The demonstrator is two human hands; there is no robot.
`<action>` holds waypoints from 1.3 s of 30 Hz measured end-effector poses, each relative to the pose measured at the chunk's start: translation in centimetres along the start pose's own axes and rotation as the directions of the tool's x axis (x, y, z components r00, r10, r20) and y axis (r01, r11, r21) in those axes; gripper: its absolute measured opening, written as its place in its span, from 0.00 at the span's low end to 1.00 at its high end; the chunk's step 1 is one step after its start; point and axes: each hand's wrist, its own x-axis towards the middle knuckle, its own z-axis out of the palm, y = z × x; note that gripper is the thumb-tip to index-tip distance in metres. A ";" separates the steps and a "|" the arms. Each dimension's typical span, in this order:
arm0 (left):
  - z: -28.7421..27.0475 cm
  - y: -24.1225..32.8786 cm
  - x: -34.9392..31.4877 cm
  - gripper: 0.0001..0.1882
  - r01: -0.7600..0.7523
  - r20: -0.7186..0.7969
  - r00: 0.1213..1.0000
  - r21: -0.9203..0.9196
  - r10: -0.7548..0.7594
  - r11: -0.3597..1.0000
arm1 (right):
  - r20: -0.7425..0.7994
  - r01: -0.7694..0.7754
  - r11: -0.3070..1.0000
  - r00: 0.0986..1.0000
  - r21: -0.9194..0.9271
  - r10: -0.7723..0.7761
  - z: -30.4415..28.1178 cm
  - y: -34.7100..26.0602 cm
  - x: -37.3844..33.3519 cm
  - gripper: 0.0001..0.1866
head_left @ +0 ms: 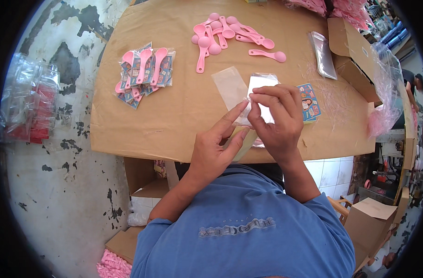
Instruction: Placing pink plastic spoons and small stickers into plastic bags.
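Note:
Near the table's front edge my two hands meet over a small clear plastic bag [243,144]. My right hand [280,116] is closed, pinching the bag's upper edge between thumb and fingertips. The left hand [212,147] grips the same bag, its index finger up at that edge and its thumb lower down; its other fingers are curled and partly hidden. Beneath and behind the right hand lies a shiny stack of clear bags [262,82]. A single flat clear bag [229,82] rests just left of it. Blue printed cards [309,103] are stacked right of my right hand.
Loose pink spoons [227,31] are piled at the far middle. Packed pink spoons with cards [144,69] lie in a heap at the left. On the right are a clear-wrapped bundle [322,55], an open cardboard box [352,55] and loose plastic film [387,88].

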 end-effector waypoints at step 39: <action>-1.1 -1.5 0.8 0.16 0.096 -0.036 0.990 -0.551 -0.139 0.829 | 0.189 -0.265 0.057 0.807 0.963 0.560 -4.3 4.6 -0.2 0.07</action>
